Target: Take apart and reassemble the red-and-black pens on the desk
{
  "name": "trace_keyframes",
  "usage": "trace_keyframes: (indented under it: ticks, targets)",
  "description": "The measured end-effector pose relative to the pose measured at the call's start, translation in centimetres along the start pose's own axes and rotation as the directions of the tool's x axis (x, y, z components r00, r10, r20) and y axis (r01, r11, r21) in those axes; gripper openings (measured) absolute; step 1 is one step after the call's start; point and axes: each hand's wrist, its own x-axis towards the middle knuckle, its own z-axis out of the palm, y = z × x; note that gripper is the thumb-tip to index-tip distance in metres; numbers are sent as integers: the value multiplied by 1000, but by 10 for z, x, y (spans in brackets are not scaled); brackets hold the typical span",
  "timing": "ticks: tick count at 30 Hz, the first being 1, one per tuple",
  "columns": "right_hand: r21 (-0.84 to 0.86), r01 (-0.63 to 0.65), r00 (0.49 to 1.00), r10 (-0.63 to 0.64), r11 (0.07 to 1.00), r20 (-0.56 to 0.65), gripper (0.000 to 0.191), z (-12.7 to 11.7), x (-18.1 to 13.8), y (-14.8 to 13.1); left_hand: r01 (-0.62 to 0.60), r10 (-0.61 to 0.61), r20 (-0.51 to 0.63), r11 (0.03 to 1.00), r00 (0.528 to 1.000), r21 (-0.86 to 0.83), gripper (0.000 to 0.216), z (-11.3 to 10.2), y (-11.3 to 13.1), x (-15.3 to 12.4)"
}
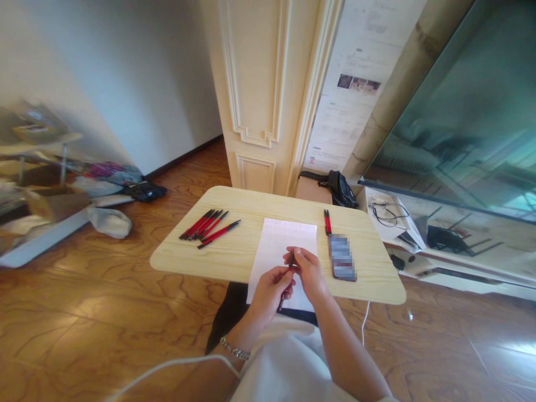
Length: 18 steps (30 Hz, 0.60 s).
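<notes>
Both my hands meet over a white sheet of paper [280, 243] on a small light wooden table [234, 254]. My left hand [269, 290] is closed round the lower part of a red and black pen [285, 295]. My right hand [307, 271] pinches the pen's upper end. Several red and black pens [209, 226] lie in a loose pile on the table's left side. Two more pens [327, 221] lie side by side to the right of the paper, just above a phone [342, 258].
A cream panelled door or pillar [268, 95] stands behind the table. A black bag [340, 187] sits at its foot. A glass-fronted low unit [452, 167] with cables fills the right. Bags and clutter [104, 190] lie on the wooden floor at left.
</notes>
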Motion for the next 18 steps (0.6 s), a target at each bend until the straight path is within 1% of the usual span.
trace_keyframes:
  ticks: [3, 5, 9, 11, 13, 16, 18]
  targets:
    - [-61, 60, 997, -62, 996, -37, 25, 1, 1, 0, -15, 15, -4, 1000, 1000, 13, 30, 0, 0, 1]
    - [-59, 65, 997, -68, 996, -36, 25, 0, 2, 2, -11, 11, 5, 1000, 1000, 15, 29, 0, 0, 1]
    - [-3, -13, 999, 13, 1000, 33, 31, -3, 1, 4, 5, -6, 21, 1000, 1000, 8, 28, -1, -1, 0]
    - [-3, -34, 998, 34, 999, 45, 34, -4, 1, 3, -2, 2, 15, 1000, 1000, 7, 27, -1, -2, 0]
    - [-34, -14, 1000, 15, 999, 27, 33, -3, 2, 1, -19, 19, 6, 1000, 1000, 18, 27, -1, -2, 1]
    - [-116, 55, 998, -58, 992, -23, 26, -2, 2, 0, -34, 34, 0, 999, 999, 39, 27, -1, -3, 1]
    - [-128, 63, 997, -67, 990, -24, 24, -2, 2, 1, -27, 27, -1, 999, 1000, 40, 27, -1, -3, 1]
